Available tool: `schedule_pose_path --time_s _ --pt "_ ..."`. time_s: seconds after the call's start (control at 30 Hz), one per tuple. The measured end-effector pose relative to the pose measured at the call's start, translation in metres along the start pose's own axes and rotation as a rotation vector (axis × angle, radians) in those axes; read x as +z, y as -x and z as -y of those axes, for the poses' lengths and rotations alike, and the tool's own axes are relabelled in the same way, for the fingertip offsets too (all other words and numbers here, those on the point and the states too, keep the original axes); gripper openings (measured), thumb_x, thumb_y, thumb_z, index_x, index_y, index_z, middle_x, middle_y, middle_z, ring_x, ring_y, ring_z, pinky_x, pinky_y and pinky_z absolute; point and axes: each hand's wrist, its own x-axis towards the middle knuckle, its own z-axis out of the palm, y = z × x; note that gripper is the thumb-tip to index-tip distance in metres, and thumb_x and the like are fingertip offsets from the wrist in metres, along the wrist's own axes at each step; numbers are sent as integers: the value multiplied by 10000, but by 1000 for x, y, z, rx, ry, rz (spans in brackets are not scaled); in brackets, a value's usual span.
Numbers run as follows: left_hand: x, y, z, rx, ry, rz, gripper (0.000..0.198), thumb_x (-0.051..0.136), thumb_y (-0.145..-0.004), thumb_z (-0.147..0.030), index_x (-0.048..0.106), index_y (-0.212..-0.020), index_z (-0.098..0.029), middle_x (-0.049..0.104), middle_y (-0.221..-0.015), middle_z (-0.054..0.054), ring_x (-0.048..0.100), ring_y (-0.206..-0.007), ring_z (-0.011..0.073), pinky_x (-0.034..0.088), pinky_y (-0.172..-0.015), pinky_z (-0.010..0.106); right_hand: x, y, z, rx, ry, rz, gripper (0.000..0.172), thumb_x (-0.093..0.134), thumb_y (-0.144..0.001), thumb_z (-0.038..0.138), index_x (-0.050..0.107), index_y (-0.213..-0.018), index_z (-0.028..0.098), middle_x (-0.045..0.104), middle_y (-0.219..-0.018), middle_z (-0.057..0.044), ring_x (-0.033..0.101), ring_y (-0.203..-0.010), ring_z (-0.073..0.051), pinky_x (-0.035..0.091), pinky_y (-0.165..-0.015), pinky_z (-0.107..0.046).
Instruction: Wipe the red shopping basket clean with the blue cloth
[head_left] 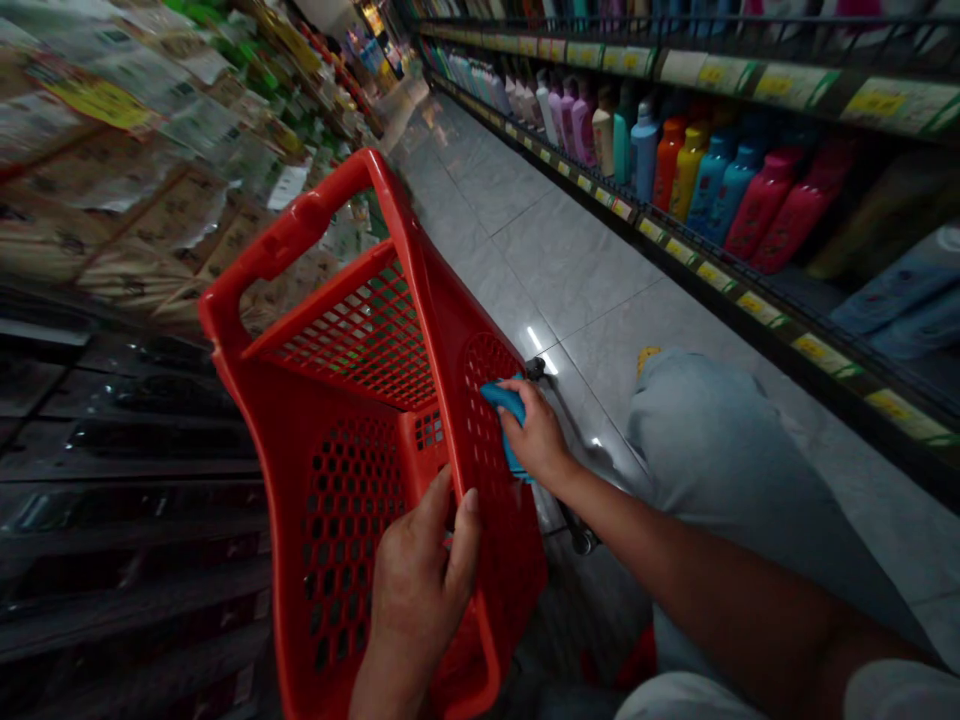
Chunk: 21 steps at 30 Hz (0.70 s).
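Note:
A red plastic shopping basket (pixel 352 400) with perforated walls stands tilted in front of me in a shop aisle, its handle up at the top left. My left hand (pixel 420 580) grips the basket's near rim, fingers wrapped over the edge. My right hand (pixel 536 435) presses a blue cloth (pixel 504 400) against the outside of the basket's right wall, fingers closed on the cloth. My knee in light grey trousers (pixel 712 460) is bent to the right of the basket.
Shelves of coloured bottles (pixel 675 160) with yellow price tags run along the right. Packaged goods (pixel 150 180) fill the shelves on the left, dark lower shelves below them. A pale tiled floor (pixel 540 240) stretches ahead down the aisle.

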Motion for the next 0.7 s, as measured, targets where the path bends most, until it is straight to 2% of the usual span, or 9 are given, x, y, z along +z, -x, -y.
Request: schedule_pose_path --time_s 0.07,0.13,0.3,0.37,0.43,0.53,0.6,0.63,0.7 --pt "0 0 2 -16 2 10 394 449 -991 -422 657 -1179 -146 748 -716 26 688 -569 138 503 -562 205 4 2 -23 199 52 -69 297 532 -802 148 619 -1076 222 710 -1058 -73 664 -1026 -240 527 -986 -448" --pt "-1 -1 5 -47 18 35 401 448 -988 -438 659 -1169 -149 768 -776 44 716 -639 146 527 -607 207 5 3 -32 286 69 -91 294 530 -792 144 618 -1062 222 708 -1011 -71 669 -986 -245 538 -964 -460" --pt "-2 4 17 -114 60 87 427 464 -966 -487 653 -1162 -158 788 -971 89 742 -782 163 560 -687 228 4 4 -8 -110 19 -14 393 552 -849 191 583 -1239 225 648 -1259 -92 600 -1204 -222 459 -1098 -408" --pt "-5 6 22 -127 59 127 432 480 -955 -495 639 -1183 -164 781 -966 75 732 -784 167 567 -704 248 3 4 -14 -63 43 -42 394 546 -840 175 585 -1229 224 649 -1247 -90 601 -1199 -214 464 -1089 -393" --pt "-13 3 27 -127 75 185 438 497 -944 -504 620 -1204 -173 764 -862 34 704 -703 154 555 -657 244 2 3 -33 132 81 -118 354 533 -810 145 604 -1150 218 685 -1119 -81 649 -1081 -213 516 -1007 -387" --pt "-29 -23 27 -107 123 343 471 512 -919 -570 636 -1177 -196 716 -683 -14 644 -552 142 508 -533 227 3 -5 -57 294 109 -171 311 516 -790 132 614 -1072 216 699 -953 -55 677 -912 -209 558 -900 -386" --pt "-36 -52 19 -96 97 417 519 521 -886 -640 669 -1134 -209 731 -698 2 673 -589 164 512 -536 236 5 -13 -58 230 96 -165 330 535 -811 165 607 -1129 210 704 -1055 -74 669 -1001 -215 542 -950 -389" --pt "-36 -68 13 -108 61 414 553 536 -866 -667 665 -1146 -208 754 -763 17 708 -665 185 524 -570 243 5 -17 -54 162 78 -149 355 549 -824 186 599 -1174 209 692 -1145 -87 651 -1083 -220 522 -995 -391" --pt "-30 -97 -1 -140 -90 236 557 435 -919 -665 646 -1146 -202 760 -844 51 727 -783 225 511 -632 268 5 -24 -48 37 34 -112 399 575 -834 205 587 -1233 219 655 -1276 -90 600 -1212 -224 477 -1070 -384"
